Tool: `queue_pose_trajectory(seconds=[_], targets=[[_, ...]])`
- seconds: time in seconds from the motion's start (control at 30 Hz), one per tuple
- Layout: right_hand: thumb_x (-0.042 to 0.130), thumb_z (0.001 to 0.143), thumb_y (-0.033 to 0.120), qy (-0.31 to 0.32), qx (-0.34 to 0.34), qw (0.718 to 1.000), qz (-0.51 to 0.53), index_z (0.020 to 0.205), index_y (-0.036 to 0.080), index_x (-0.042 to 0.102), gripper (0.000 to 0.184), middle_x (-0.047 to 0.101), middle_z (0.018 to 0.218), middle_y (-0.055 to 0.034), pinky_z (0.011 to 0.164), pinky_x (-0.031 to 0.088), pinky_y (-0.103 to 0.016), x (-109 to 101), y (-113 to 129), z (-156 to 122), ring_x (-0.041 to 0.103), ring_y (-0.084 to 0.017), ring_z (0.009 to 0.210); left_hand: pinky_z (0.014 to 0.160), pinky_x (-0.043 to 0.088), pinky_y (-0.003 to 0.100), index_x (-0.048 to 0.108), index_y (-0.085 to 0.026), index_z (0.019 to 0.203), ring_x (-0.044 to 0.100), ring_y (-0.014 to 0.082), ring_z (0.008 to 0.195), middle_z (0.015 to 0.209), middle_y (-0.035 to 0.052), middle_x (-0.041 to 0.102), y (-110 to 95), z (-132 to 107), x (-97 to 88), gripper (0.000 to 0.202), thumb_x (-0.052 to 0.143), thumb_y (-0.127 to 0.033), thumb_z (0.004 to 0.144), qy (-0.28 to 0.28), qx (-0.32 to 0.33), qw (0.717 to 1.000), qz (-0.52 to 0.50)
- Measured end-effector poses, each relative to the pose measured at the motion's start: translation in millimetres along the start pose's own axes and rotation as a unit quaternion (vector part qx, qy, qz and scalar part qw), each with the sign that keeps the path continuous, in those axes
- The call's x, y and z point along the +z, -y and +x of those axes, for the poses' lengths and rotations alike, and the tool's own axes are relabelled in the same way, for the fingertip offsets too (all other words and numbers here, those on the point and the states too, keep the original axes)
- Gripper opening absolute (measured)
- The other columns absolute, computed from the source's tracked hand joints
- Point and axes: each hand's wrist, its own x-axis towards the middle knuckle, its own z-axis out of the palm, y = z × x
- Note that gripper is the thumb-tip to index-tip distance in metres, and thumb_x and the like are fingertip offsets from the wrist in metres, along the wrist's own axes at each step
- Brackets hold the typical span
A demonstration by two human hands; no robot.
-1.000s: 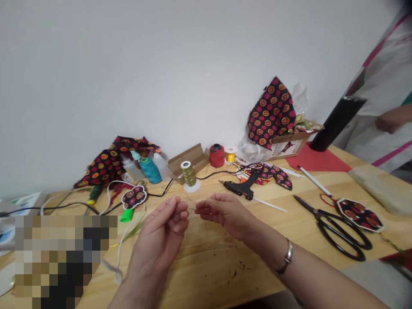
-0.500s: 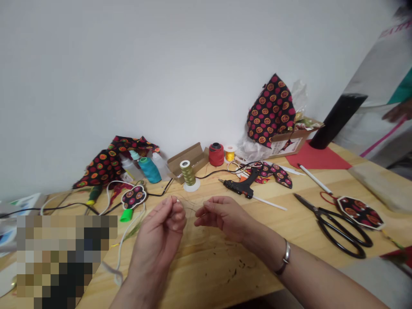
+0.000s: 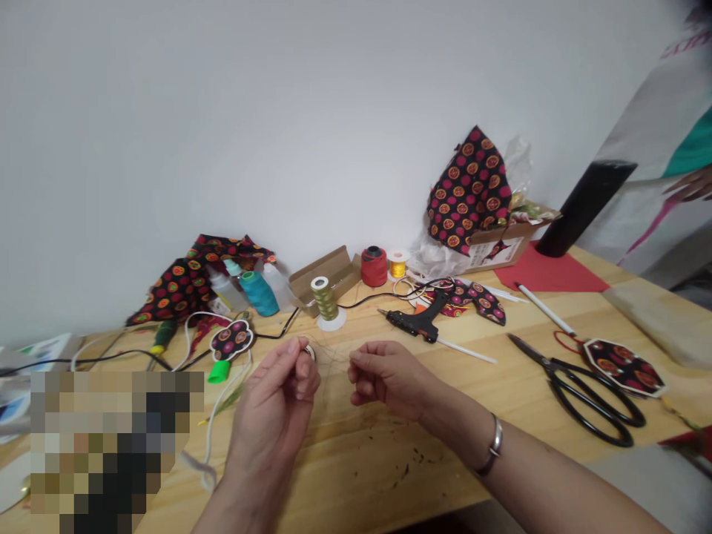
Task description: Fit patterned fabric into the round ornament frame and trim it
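Just left of the middle of the table, my left hand [image 3: 286, 382] is closed, its fingers curled round a small round piece with a white rim [image 3: 310, 354]. Most of that piece is hidden, so its kind does not show. Fine dark thread [image 3: 332, 351] loops loosely through the gap between my hands. My right hand [image 3: 386, 377] pinches the thread's other side between thumb and forefinger, palm turned inward. Behind the hands stand a spool of olive-green thread [image 3: 324, 300] and a black hot glue gun [image 3: 417, 324] with a white glue stick.
Black-handled scissors [image 3: 578, 389] and a fabric-covered octagonal piece [image 3: 623, 367] lie at the right. A flower-shaped piece [image 3: 231, 341], cables and a teal thread cone [image 3: 259, 294] are at the left. Behind stand a red thread cone [image 3: 374, 267] and a cardboard box [image 3: 495, 252]. Another person's hand [image 3: 693, 185] shows far right.
My right hand has moved slightly right, widening the gap between my hands. The white-rimmed piece shows more beside my left fingers. The other person's hand has shifted a little.
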Motion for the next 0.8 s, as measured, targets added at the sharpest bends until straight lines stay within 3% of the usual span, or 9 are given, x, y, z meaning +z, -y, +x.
queue_pose_trajectory(seconds=[0.17, 0.27, 0.33, 0.4, 0.5, 0.63, 0.73, 0.8], targets=[[0.069, 0.067, 0.040, -0.008, -0.005, 0.997, -0.071, 0.061, 0.016, 0.050, 0.031, 0.054, 0.058, 0.0046, 0.053, 0.049, -0.027, -2, -1, 0, 0.037, -0.002, 0.040, 0.039, 0.028, 0.014, 0.063, -0.012, 0.065, 0.034, 0.0039, 0.039, 0.043, -0.0065, 0.045, 0, -2, 1.1, 0.009, 0.069, -0.014, 0.071, 0.009, -0.006, 1.000, 0.012], [0.066, 0.072, 0.034, -0.040, -0.029, 0.986, -0.159, 0.061, 0.015, 0.056, 0.024, 0.059, 0.059, -0.0005, 0.061, 0.051, -0.035, -5, 5, -1, 0.051, -0.009, 0.047, 0.039, 0.026, 0.015, 0.063, -0.013, 0.063, 0.034, 0.0044, 0.039, 0.042, -0.0062, 0.045, 0, -4, 3.2, 0.011, 0.070, -0.015, 0.070, 0.009, -0.012, 1.000, 0.026], [0.066, 0.074, 0.026, -0.079, -0.080, 0.969, -0.222, 0.071, 0.016, 0.064, 0.011, 0.066, 0.075, -0.0072, 0.078, 0.049, -0.041, -5, 14, -5, 0.062, -0.019, 0.071, 0.039, 0.025, 0.016, 0.065, -0.012, 0.065, 0.034, 0.0044, 0.040, 0.042, -0.0060, 0.045, 0, -7, 4.7, 0.009, 0.071, -0.017, 0.070, 0.009, -0.015, 0.999, 0.047], [0.064, 0.076, 0.020, -0.113, -0.143, 0.947, -0.264, 0.086, 0.018, 0.068, 0.011, 0.067, 0.102, -0.0099, 0.098, 0.037, -0.041, -4, 25, -10, 0.058, -0.023, 0.102, 0.040, 0.024, 0.015, 0.066, -0.011, 0.067, 0.033, 0.0040, 0.040, 0.043, -0.0056, 0.046, 1, -9, 6.0, 0.010, 0.073, -0.019, 0.068, 0.009, -0.020, 0.996, 0.081], [0.056, 0.083, 0.018, -0.060, -0.221, 0.918, -0.323, 0.108, 0.022, 0.066, 0.028, 0.061, 0.123, -0.0061, 0.105, 0.030, -0.037, 2, 41, -19, 0.049, -0.021, 0.119, 0.041, 0.024, 0.016, 0.068, -0.010, 0.069, 0.034, 0.0037, 0.041, 0.044, -0.0051, 0.047, 4, -13, 6.7, 0.013, 0.075, -0.022, 0.067, 0.017, -0.024, 0.991, 0.130], [0.051, 0.088, 0.022, 0.098, -0.237, 0.887, -0.385, 0.120, 0.023, 0.061, 0.033, 0.063, 0.122, -0.0043, 0.100, 0.038, -0.035, 8, 49, -26, 0.055, -0.017, 0.114, 0.044, 0.025, 0.018, 0.067, -0.012, 0.064, 0.035, 0.0056, 0.044, 0.044, -0.0048, 0.046, 8, -16, 3.0, 0.017, 0.072, -0.027, 0.071, 0.050, -0.012, 0.978, 0.203], [0.058, 0.085, 0.027, 0.097, -0.182, 0.899, -0.385, 0.107, 0.020, 0.068, 0.025, 0.072, 0.098, -0.0033, 0.081, 0.047, -0.030, 7, 45, -26, 0.064, -0.016, 0.089, 0.045, 0.026, 0.020, 0.066, -0.014, 0.063, 0.036, 0.0072, 0.046, 0.046, -0.0042, 0.046, 10, -16, -1.4, 0.020, 0.070, -0.030, 0.074, 0.070, -0.002, 0.962, 0.264], [0.064, 0.080, 0.026, 0.066, -0.167, 0.898, -0.401, 0.089, 0.018, 0.073, 0.016, 0.071, 0.077, -0.0008, 0.067, 0.046, -0.026, 4, 44, -25, 0.061, -0.014, 0.071, 0.045, 0.027, 0.020, 0.067, -0.014, 0.065, 0.036, 0.0079, 0.047, 0.047, -0.0038, 0.047, 10, -17, -3.0, 0.020, 0.069, -0.031, 0.074, 0.071, -0.002, 0.953, 0.294]])
